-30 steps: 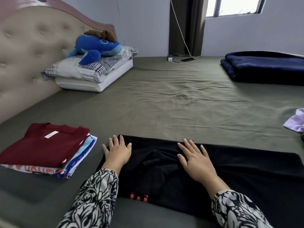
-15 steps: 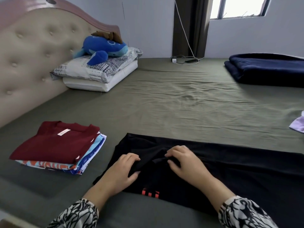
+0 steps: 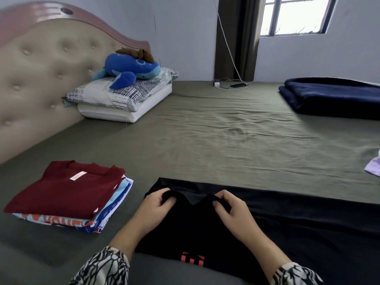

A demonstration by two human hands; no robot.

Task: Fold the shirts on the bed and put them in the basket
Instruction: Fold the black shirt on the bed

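Note:
A black shirt [image 3: 287, 221] with a small red print lies spread across the near edge of the bed [image 3: 226, 140]. My left hand [image 3: 153, 210] pinches a bunched fold of its cloth near the left end. My right hand [image 3: 232, 210] pinches another fold a little to the right. Between the two grips the fabric is lifted into a ridge. To the left sits a stack of folded shirts [image 3: 67, 194], a maroon one on top. No basket is in view.
Two pillows [image 3: 123, 97] with a blue plush toy [image 3: 131, 68] lie by the padded headboard [image 3: 37, 79]. A folded navy blanket [image 3: 337, 97] sits far right. A lilac cloth [image 3: 374, 166] peeks in at the right edge. A charger and phone [image 3: 234, 85] lie by the far wall.
My hands went from lying flat on the black shirt to curling and pinching its cloth, drawing it up and toward me. The view has shifted slightly.

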